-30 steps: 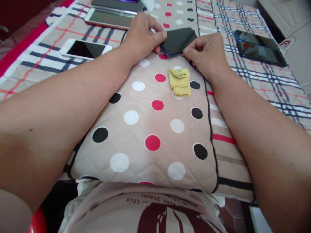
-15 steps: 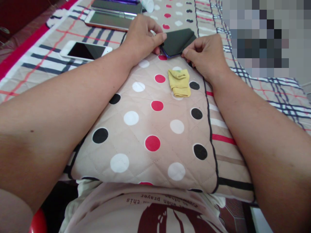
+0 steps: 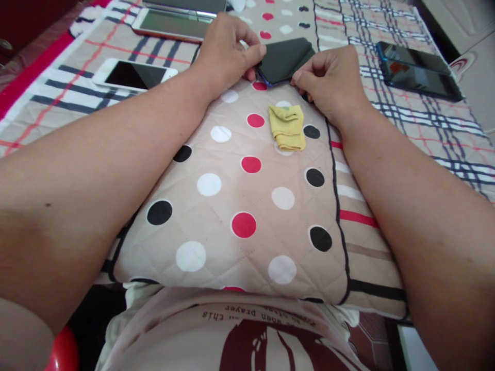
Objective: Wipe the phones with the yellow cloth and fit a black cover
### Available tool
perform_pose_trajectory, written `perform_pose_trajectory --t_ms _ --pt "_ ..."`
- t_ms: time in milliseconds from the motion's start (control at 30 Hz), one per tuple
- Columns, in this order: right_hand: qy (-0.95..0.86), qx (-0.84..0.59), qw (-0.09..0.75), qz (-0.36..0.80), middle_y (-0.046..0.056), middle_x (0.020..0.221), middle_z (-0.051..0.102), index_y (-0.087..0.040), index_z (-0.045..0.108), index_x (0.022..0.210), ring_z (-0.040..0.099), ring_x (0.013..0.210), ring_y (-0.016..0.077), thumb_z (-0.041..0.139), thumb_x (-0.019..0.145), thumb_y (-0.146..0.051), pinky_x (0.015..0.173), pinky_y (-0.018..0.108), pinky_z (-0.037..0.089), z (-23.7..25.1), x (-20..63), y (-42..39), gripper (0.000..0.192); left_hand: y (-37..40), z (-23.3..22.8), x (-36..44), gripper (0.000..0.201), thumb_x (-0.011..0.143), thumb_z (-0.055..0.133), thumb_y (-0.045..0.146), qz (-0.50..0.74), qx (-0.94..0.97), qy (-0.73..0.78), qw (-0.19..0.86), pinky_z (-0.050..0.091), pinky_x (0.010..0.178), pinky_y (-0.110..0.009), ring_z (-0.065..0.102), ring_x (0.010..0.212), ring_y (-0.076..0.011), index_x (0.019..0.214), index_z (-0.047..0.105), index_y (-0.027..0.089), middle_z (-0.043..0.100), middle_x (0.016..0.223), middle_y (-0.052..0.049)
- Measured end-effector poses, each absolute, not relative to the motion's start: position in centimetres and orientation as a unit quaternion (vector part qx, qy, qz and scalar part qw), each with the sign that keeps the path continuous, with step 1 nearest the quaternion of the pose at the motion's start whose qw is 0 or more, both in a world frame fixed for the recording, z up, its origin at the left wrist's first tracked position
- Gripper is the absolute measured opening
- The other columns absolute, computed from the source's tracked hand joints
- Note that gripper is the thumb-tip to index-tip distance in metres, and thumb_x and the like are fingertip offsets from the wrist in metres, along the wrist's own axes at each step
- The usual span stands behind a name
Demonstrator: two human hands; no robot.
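Note:
A dark phone with a blue rim lies at the far edge of a polka-dot quilted cushion. My left hand pinches its left edge between thumb and fingers. On the phone's right near corner my right hand grips with curled fingers. A folded yellow cloth rests on the cushion just below the phone, between my wrists, touched by neither hand.
A white phone lies at the left on the plaid bedspread. Beyond it is a rose-gold-edged phone, with another dark device above. Two dark phones lie at the right. My forearms rest on the cushion.
Both hands stay on the dark phone. The view has shifted slightly, so everything sits a little higher in the frame.

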State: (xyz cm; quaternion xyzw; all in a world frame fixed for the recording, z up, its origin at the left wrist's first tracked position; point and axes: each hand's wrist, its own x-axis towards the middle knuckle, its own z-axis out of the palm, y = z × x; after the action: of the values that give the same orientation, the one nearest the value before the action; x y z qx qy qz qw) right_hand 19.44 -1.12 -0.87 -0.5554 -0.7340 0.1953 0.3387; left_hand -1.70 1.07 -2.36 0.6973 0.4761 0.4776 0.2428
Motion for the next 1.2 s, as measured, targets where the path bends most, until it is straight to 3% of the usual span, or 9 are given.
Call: perform_pose_trajectory --t_ms 333,633,1200 --pt "-0.734 -0.555 0.341 0.191 0.002 0.064 0.059 -0.017 0.067 0.068 0.042 0.050 0.0068 0.066 0.083 -0.011 0.048 0.026 0.029 -1.24 19.52 -0.82 0.016 1.46 -2.47 -1.88 0.014 0.086 0.068 0.015 0.474 0.705 0.472 0.236 0.049 0.071 -0.020 0.062 0.055 -0.0092 0.092 0.079 0.009 0.066 0.061 -0.003" --pt "-0.731 -0.560 0.338 0.195 0.002 0.063 0.059 -0.016 0.069 0.070 0.042 0.050 0.0066 0.066 0.083 -0.013 0.048 0.024 0.029 -1.26 19.62 -0.72 0.014 1.33 -2.53 -1.90 0.015 0.087 0.068 0.015 0.468 0.702 0.480 0.240 0.044 0.060 -0.017 0.061 0.053 -0.0082 0.094 0.079 0.008 0.066 0.061 -0.003" --pt "-0.720 -0.564 0.346 0.209 0.002 0.061 0.057 -0.016 0.067 0.068 0.043 0.051 0.0079 0.065 0.083 -0.012 0.051 0.024 0.029 -1.12 19.55 -1.04 0.015 1.60 -2.64 -2.06 0.013 0.085 0.069 0.017 0.479 0.704 0.465 0.242 0.046 0.064 -0.019 0.063 0.054 -0.0106 0.091 0.079 0.010 0.067 0.060 -0.004"
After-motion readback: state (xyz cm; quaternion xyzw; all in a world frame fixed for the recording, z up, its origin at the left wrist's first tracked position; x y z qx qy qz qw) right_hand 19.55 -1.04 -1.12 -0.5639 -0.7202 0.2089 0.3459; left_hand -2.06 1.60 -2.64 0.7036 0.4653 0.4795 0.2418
